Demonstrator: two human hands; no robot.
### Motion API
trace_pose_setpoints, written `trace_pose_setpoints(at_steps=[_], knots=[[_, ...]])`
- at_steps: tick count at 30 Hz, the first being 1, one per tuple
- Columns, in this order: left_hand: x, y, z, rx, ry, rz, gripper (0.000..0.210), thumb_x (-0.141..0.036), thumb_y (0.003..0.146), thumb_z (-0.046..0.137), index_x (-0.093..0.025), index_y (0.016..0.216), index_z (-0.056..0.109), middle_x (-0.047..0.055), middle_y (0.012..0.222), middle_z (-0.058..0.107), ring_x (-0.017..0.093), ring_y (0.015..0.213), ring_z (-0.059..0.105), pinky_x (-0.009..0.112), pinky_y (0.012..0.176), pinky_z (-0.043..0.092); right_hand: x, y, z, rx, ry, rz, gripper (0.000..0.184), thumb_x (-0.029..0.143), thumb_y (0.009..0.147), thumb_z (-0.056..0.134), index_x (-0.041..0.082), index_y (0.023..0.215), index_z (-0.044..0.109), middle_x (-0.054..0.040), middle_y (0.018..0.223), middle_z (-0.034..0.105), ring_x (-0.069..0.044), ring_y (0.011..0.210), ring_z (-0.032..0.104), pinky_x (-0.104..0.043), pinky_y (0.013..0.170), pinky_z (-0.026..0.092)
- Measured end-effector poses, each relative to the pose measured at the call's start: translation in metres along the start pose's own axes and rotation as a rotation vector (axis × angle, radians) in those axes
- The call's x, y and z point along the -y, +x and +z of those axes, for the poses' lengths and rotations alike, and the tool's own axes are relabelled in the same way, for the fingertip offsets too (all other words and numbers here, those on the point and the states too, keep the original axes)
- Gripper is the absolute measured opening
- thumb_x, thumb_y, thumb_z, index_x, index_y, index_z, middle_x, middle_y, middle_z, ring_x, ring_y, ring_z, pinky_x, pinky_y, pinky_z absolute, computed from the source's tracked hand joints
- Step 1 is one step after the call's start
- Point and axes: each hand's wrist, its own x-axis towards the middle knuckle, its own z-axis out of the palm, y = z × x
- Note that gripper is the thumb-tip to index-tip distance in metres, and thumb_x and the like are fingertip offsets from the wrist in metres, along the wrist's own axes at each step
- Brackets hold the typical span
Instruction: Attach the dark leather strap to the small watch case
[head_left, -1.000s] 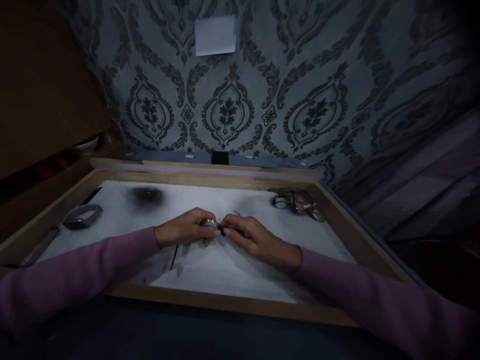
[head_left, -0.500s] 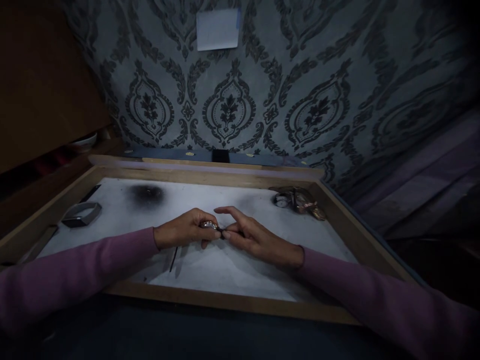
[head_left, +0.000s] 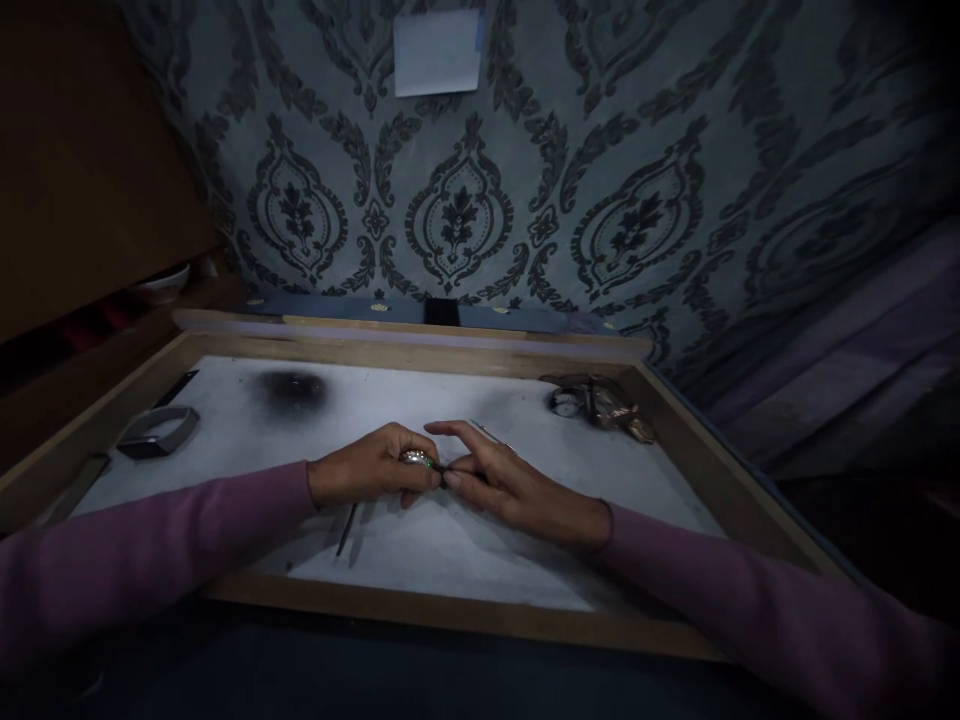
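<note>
My left hand (head_left: 373, 466) is closed around a wristwatch (head_left: 417, 457) with a round, shiny, studded silver case and a small green glint at its edge. Thumb and fingertips of my right hand (head_left: 506, 478) pinch a small dark part (head_left: 441, 477) at the watch's right side, probably its strap; the index finger is stretched out above. Both hands meet over the white sheet. Below my left hand a thin dark strip (head_left: 346, 530) slants down; its upper end is hidden. Behind my right hand a slim shiny rod (head_left: 491, 434) partly shows.
A shallow wooden tray (head_left: 450, 603) lined with a white sheet (head_left: 360, 400) surrounds the work. Another watch (head_left: 159, 432) with a grey band lies at left. A tangled pile of watches and straps (head_left: 604, 405) lies at back right. A dark smudge (head_left: 296, 392) marks the sheet.
The watch has tilted slightly in my left hand, and a green glint shows on it. The slim rod behind my right hand has come into sight. Both hands keep their grip.
</note>
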Motion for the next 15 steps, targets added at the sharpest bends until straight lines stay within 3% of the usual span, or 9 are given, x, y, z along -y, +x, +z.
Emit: trace_pose_setpoints(at_steps=[3,5,9,11,15], knots=[[0.001,0.0,-0.002,0.019,-0.009,-0.016,0.021,-0.033,0.076,0.06,-0.015,0.067,0.056,-0.004,0.051,0.051,0.008,0.048,0.038,0.022,0.049,0.027,0.002,0.001,-0.003,0.006,-0.016,0.024,0.046,0.031,0.096,0.042,0.014,0.137,0.027,0.0052,0.064,0.049,-0.01,0.053,0.042,-0.021,0.05,0.034],[0.001,0.0,-0.002,0.023,-0.008,-0.027,0.022,-0.035,0.076,0.061,-0.014,0.067,0.057,-0.004,0.051,0.051,0.008,0.048,0.038,0.022,0.048,0.026,0.0,0.002,-0.011,-0.07,-0.084,0.037,0.041,0.031,0.097,0.039,0.015,0.134,0.032,0.0029,0.066,0.055,-0.011,0.054,0.047,-0.021,0.051,0.036],[0.003,0.0,-0.003,0.016,0.016,-0.036,0.024,-0.037,0.076,0.061,-0.015,0.066,0.056,-0.004,0.051,0.051,0.008,0.046,0.034,0.022,0.046,0.023,-0.009,0.004,-0.033,-0.431,-0.454,0.1,0.022,0.025,0.094,0.036,0.014,0.096,0.056,-0.0019,0.066,0.059,-0.013,0.057,0.05,-0.024,0.056,0.035],[0.003,0.0,-0.003,0.014,0.023,-0.041,0.024,-0.037,0.076,0.061,-0.016,0.066,0.056,-0.004,0.051,0.051,0.008,0.047,0.035,0.022,0.046,0.024,-0.011,0.004,-0.042,-0.429,-0.703,0.245,0.014,0.021,0.088,0.045,0.016,0.085,0.057,-0.0032,0.068,0.06,-0.014,0.058,0.049,-0.025,0.056,0.03],[0.003,0.0,-0.002,0.02,0.021,-0.04,0.024,-0.036,0.076,0.061,-0.016,0.066,0.055,-0.004,0.05,0.051,0.008,0.047,0.037,0.022,0.047,0.025,-0.008,0.0,-0.045,-0.298,-0.843,0.368,0.01,0.026,0.087,0.055,0.016,0.086,0.056,-0.0044,0.074,0.061,-0.016,0.063,0.051,-0.025,0.056,0.027]])
